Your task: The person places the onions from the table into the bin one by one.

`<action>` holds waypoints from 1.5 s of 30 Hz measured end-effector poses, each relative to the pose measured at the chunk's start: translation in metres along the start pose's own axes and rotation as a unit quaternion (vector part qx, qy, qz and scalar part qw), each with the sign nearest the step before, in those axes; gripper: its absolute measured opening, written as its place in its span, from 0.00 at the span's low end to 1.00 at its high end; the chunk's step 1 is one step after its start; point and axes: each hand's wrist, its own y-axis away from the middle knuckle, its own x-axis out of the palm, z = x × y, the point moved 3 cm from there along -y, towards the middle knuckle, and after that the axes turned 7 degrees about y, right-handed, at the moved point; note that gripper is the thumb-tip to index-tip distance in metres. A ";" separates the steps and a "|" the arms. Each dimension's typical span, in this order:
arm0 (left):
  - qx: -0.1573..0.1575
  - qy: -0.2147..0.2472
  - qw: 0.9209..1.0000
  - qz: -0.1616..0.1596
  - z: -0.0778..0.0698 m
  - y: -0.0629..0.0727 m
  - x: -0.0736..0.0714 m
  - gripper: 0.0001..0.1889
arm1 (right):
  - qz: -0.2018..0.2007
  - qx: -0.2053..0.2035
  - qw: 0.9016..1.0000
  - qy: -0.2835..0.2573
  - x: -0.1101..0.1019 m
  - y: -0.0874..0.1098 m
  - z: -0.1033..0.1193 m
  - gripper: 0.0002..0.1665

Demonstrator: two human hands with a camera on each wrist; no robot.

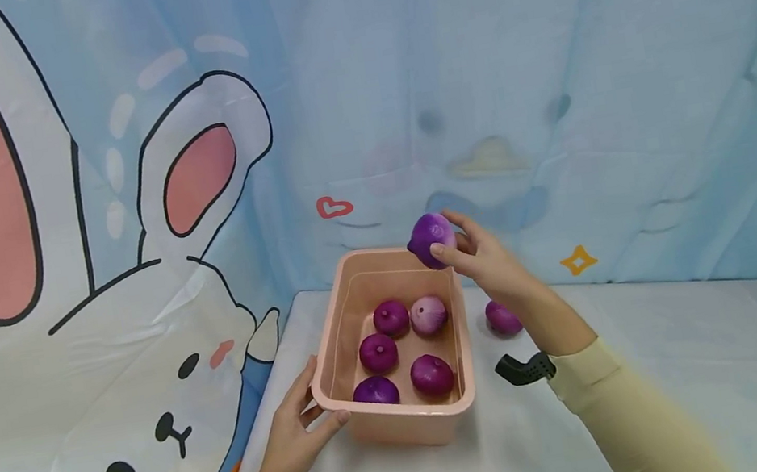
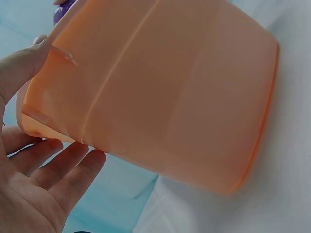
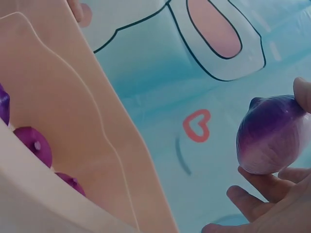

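Observation:
In the head view my right hand (image 1: 488, 259) holds a purple onion (image 1: 432, 238) above the back right corner of a peach plastic bin (image 1: 407, 429). Thumb and fingertips pinch this onion, whose pointed end faces left; the right wrist view shows its paler lower side (image 3: 267, 153). My left hand (image 1: 296, 434) grips the bin's front left corner, thumb at the rim and fingers along the side wall (image 2: 146, 97). Several onions lie inside the bin, among them a dark magenta one (image 1: 432, 376) and a paler pink one (image 1: 429, 316).
Another purple onion (image 1: 503, 318) lies on the white table cover (image 1: 663, 373) to the right of the bin, partly behind my right forearm. A blue printed curtain (image 1: 546, 80) hangs behind the table, and a rabbit-print curtain (image 1: 115, 389) stands along the left side.

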 end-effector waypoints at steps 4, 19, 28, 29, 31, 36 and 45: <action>0.000 -0.003 1.000 -0.001 0.001 0.000 0.000 0.49 | 0.014 -0.007 1.000 0.006 0.009 -0.001 0.003 0.50; 0.007 -0.006 1.000 0.001 0.000 0.000 0.000 0.49 | 0.012 -0.018 0.999 0.038 0.000 0.006 -0.006 0.47; 0.002 -0.010 1.000 -0.003 -0.001 0.001 0.001 0.49 | 0.003 -0.001 0.998 0.056 -0.015 0.015 -0.023 0.48; 0.002 -0.009 1.000 -0.002 -0.001 0.001 0.001 0.49 | 0.001 0.004 0.998 0.062 -0.017 0.016 -0.026 0.48; 0.003 -0.009 1.000 -0.002 -0.001 0.000 0.001 0.49 | 0.001 0.019 0.996 0.086 -0.022 0.017 -0.034 0.49; 0.002 -0.013 1.000 -0.006 0.000 0.000 0.001 0.49 | 0.016 0.051 0.969 0.242 -0.036 0.017 -0.062 0.52; -0.013 -0.002 1.000 -0.008 0.001 -0.001 0.001 0.50 | 0.040 0.100 0.903 0.416 -0.062 0.018 -0.124 0.50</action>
